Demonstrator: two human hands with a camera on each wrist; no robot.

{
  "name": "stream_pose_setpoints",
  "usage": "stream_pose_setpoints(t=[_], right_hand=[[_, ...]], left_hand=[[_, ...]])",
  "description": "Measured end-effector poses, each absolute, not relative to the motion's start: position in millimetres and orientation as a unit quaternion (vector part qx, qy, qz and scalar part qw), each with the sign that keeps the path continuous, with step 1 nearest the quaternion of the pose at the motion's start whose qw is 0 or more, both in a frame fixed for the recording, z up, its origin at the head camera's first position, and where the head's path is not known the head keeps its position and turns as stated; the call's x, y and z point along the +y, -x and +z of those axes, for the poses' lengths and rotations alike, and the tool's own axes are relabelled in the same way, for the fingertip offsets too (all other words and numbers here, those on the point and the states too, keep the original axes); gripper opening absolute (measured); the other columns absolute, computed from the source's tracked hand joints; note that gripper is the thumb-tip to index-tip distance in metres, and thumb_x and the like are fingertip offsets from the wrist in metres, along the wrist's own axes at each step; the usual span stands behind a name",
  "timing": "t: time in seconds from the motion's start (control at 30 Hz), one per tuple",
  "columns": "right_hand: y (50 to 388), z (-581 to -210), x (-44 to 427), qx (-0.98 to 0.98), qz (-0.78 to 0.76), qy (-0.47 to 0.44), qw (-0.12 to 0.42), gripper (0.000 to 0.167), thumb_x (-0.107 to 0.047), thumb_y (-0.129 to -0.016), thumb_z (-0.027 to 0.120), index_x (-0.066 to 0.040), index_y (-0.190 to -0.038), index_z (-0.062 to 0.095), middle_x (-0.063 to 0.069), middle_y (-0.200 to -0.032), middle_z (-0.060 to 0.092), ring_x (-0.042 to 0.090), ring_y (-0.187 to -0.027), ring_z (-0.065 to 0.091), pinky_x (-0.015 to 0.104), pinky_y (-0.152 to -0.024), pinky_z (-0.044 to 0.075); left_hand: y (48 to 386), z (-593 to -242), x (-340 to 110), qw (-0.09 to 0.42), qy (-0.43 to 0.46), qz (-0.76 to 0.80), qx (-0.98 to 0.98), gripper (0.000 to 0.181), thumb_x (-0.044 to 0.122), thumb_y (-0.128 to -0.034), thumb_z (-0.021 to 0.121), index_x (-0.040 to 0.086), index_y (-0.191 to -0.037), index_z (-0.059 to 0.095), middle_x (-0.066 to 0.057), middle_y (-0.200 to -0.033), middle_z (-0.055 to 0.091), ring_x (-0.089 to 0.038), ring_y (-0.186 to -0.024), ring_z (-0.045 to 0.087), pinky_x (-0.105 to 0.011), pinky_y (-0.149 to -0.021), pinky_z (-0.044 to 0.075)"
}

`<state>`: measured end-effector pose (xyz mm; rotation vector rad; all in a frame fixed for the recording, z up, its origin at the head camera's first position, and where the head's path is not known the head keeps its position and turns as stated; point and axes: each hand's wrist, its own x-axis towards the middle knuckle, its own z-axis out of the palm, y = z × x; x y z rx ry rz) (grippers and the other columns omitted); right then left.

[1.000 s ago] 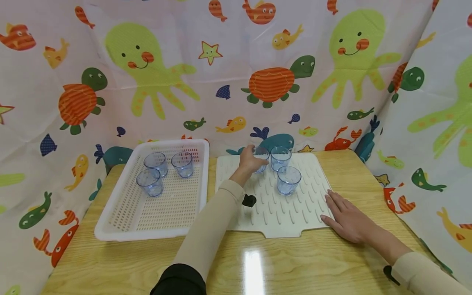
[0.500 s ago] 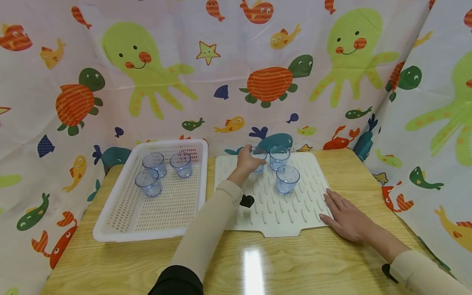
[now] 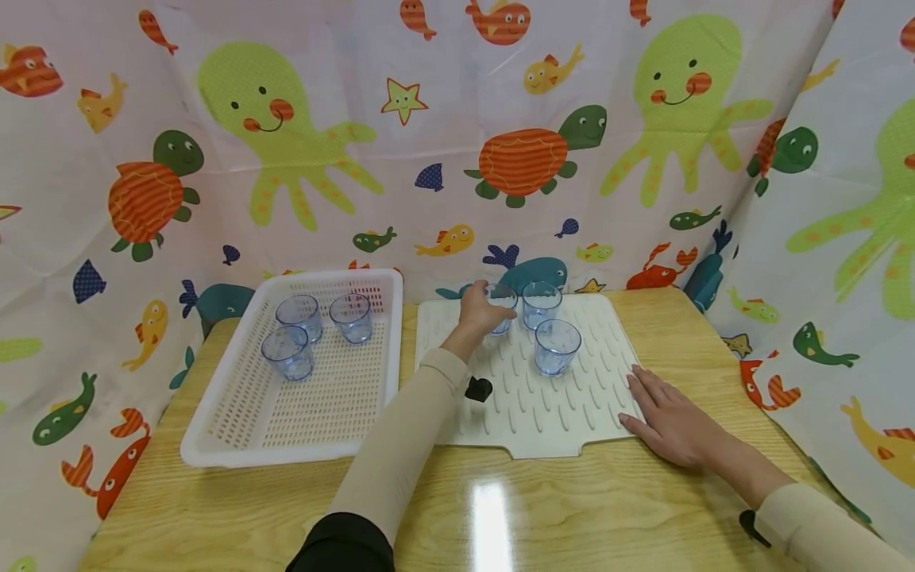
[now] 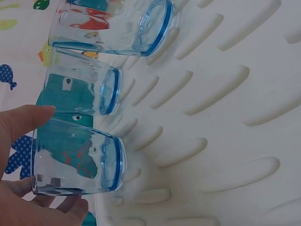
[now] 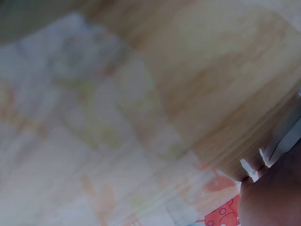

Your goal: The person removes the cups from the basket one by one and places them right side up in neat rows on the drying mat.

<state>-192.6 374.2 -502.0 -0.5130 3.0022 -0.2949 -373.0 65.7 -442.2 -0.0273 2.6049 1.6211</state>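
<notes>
At the back left of the cream ribbed drying mat (image 3: 515, 417), my left hand (image 3: 475, 316) grips a clear blue glass tumbler (image 4: 77, 157). In the left wrist view its thumb lies along one side of that tumbler and the fingers bend round the other; the base sits at the mat's surface. Close beside it stands a second tumbler (image 3: 541, 308), with a third tumbler (image 3: 557, 349) nearer the front. My right hand (image 3: 672, 421) rests palm down, fingers extended, over the mat's right edge. The right wrist view shows only part of that hand (image 5: 273, 193), blurred.
Left of the mat stands a white perforated plastic basket (image 3: 250, 459) with three more blue tumblers (image 3: 351, 319) toward its back. Both mat and basket lie on a wooden table (image 3: 572, 508). A sea-animal printed curtain (image 3: 429, 119) rises behind and at both sides.
</notes>
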Motion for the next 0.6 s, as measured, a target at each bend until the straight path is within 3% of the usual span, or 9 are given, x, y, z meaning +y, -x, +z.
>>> stream_pose_setpoints(t=[0.6], right_hand=[[194.1,-502.0,374.7,0.981,-0.095,0.165,0.044,0.082,-0.053,-0.106,0.046,0.007,-0.158,0.026,0.028,-0.166,0.019,0.049,-0.151,0.019,0.066,-0.117,0.023]], left_hand=[[364.0,-421.0,59.5,0.03,-0.007,0.498,0.866,0.093,0.017,-0.0825,0.087,0.012,-0.158,0.033,-0.016,-0.159,0.037,-0.033,-0.141,0.044,-0.047,-0.113,0.043]])
